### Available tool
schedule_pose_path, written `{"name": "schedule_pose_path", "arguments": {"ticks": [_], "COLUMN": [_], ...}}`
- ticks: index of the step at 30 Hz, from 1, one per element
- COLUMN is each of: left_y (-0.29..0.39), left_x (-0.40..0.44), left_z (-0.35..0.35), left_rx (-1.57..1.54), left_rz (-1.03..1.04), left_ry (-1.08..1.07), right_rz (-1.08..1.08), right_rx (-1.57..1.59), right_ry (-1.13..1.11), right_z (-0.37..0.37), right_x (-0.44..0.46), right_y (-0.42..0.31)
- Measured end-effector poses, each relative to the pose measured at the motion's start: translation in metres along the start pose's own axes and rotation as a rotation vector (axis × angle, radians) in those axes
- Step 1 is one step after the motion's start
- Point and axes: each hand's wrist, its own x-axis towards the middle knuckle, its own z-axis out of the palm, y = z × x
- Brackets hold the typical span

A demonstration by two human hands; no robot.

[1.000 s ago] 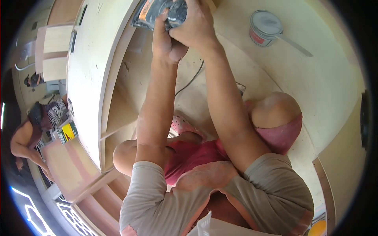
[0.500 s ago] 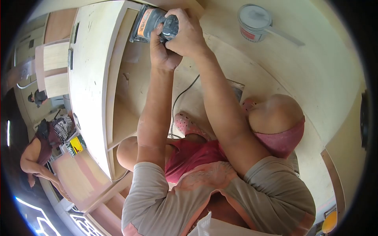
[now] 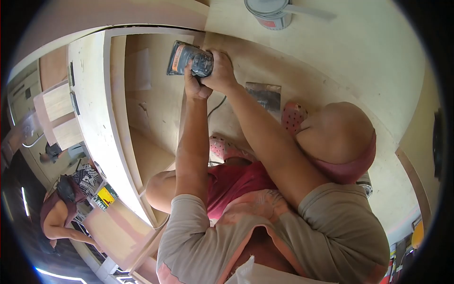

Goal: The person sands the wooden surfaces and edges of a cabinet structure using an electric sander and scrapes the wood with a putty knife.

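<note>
A dusty grey-black power sander [image 3: 183, 57] with an orange label is between both hands, its flat pad facing left beside the cabinet's inner upright edge; whether the pad touches it, I cannot tell. My left hand [image 3: 196, 87] is closed around the sander from below, thumb up along its body. My right hand [image 3: 220, 75] wraps the rounded rear end. A dark cord [image 3: 216, 107] runs down from beneath the hands. Left of them stands the open pale cabinet [image 3: 113, 118], with bare wood inside.
A paint bucket [image 3: 272, 20] with a flat stick across its top stands on the pale surface ahead. A dark flat sheet [image 3: 266, 96] lies near my pink clog [image 3: 294, 118]. At left, another person [image 3: 59, 213] leans over a wooden panel [image 3: 113, 236].
My hands and the sander have come lower in view and nearer my body, still gripping it. The camera view has shifted, and the bucket now sits higher. More of the cabinet interior shows.
</note>
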Motion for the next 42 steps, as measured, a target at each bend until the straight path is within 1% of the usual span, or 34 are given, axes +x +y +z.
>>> {"name": "schedule_pose_path", "arguments": {"ticks": [2, 3, 4, 5, 6, 7, 8, 9, 10, 11, 12, 13, 14, 15, 16, 17, 18, 20, 21, 22, 24, 25, 26, 28, 29, 30, 32, 33, 35, 36, 37, 41, 42], "left_y": [0.002, 0.003, 0.004, 0.002, 0.000, -0.002, -0.002, -0.004, -0.007, -0.009, -0.013, -0.017, -0.019, -0.018, -0.012, 0.001, 0.012, 0.046, 0.069, 0.095, 0.142, 0.167, 0.188, 0.217, 0.222, 0.224, 0.223, 0.223, 0.221, 0.220, 0.218, 0.220, 0.219], "left_x": [0.000, 0.002, 0.005, 0.006, 0.007, 0.006, 0.006, 0.006, 0.004, 0.005, 0.003, 0.000, -0.001, 0.002, -0.011, -0.037, -0.062, -0.100, -0.116, -0.130, -0.159, -0.167, -0.174, -0.183, -0.182, -0.178, -0.172, -0.171, -0.173, -0.174, -0.173, -0.171, -0.171], "left_z": [-0.006, -0.009, -0.009, -0.009, -0.009, -0.004, 0.001, 0.004, 0.008, 0.013, 0.018, 0.022, 0.020, -0.002, 0.010, 0.038, 0.060, 0.065, 0.062, 0.057, 0.060, 0.047, 0.030, 0.005, -0.005, -0.015, -0.022, -0.029, -0.026, -0.023, -0.019, -0.021, -0.020], "left_rx": [-0.012, 0.058, 0.127, 0.126, 0.194, 0.264, 0.269, 0.360, 0.451, 0.475, 0.475, 0.501, 0.526, 0.560, 0.559, 0.868, 1.172, 1.284, 1.424, 1.552, 1.818, 1.882, 1.937, 2.062, 1.985, 1.978, 1.676, 1.828, 1.859, 1.895, 1.902, 1.960, 1.956], "left_rz": [-0.029, -0.059, -0.087, -0.086, -0.110, -0.135, -0.137, -0.189, -0.241, -0.278, -0.282, -0.240, -0.198, -0.224, -0.228, -0.108, 0.022, 0.330, 0.608, 0.895, 1.117, 1.163, 1.210, 1.080, 1.037, 1.038, 0.882, 0.949, 0.926, 0.909, 0.935, 0.963, 0.949], "left_ry": [0.019, 0.022, 0.022, 0.027, 0.108, 0.187, 0.190, 0.235, 0.279, 0.294, 0.296, 0.362, 0.428, 0.320, 0.321, 0.269, 0.209, 0.128, 0.100, 0.068, 0.256, 0.396, 0.539, 0.791, 0.800, 0.789, 0.860, 0.791, 0.826, 0.846, 0.847, 0.850, 0.863], "right_rz": [0.213, 0.220, 0.228, 0.236, 0.240, 0.368, 0.497, 0.503, 0.555, 0.605, 0.655, 0.673, 0.677, 0.746, 0.811, 0.628, 0.629, 0.842, 0.944, 0.952, 0.987, 0.876, 0.879, 0.904, 0.902, 0.894, 0.889, 0.849, 0.810, 0.639, 0.465, 0.532, 0.643], "right_rx": [0.102, 0.103, 0.178, 0.253, 0.257, 0.362, 0.465, 0.467, 0.471, 0.474, 0.476, 0.538, 0.537, 0.682, 0.827, 0.868, 0.865, 0.924, 0.943, 0.941, 0.944, 0.898, 0.899, 0.879, 0.876, 0.832, 0.783, 0.806, 0.828, 0.767, 0.699, 0.613, 0.580], "right_ry": [-0.125, -0.126, -0.080, -0.037, -0.041, -0.092, -0.141, -0.141, -0.121, -0.101, -0.081, -0.057, -0.056, -0.119, -0.183, -0.253, -0.254, -0.162, -0.168, -0.175, -0.215, -0.230, -0.236, -0.165, -0.157, -0.138, -0.119, -0.115, -0.127, 0.045, 0.215, 0.144, 0.081], "right_z": [-0.003, -0.002, 0.001, 0.004, 0.005, 0.003, 0.002, 0.003, 0.002, 0.000, -0.001, 0.002, 0.002, 0.000, 0.000, 0.001, 0.010, 0.031, 0.028, 0.024, 0.015, 0.021, 0.022, 0.020, 0.023, 0.028, 0.026, 0.024, 0.033, 0.042, 0.048, 0.045, 0.039], "right_x": [-0.007, -0.007, -0.006, -0.004, -0.004, -0.002, 0.000, 0.002, 0.003, 0.006, 0.010, 0.015, 0.021, 0.027, 0.032, 0.035, 0.040, 0.046, 0.052, 0.056, 0.061, 0.061, 0.060, 0.059, 0.059, 0.060, 0.060, 0.059, 0.055, 0.054, 0.052, 0.052, 0.053], "right_y": [0.002, 0.001, 0.003, 0.006, 0.010, 0.014, 0.019, 0.023, 0.025, 0.027, 0.029, 0.036, 0.043, 0.049, 0.057, 0.070, 0.085, 0.110, 0.110, 0.105, 0.093, 0.099, 0.096, 0.088, 0.093, 0.097, 0.095, 0.094, 0.092, 0.090, 0.090, 0.090, 0.088]}}
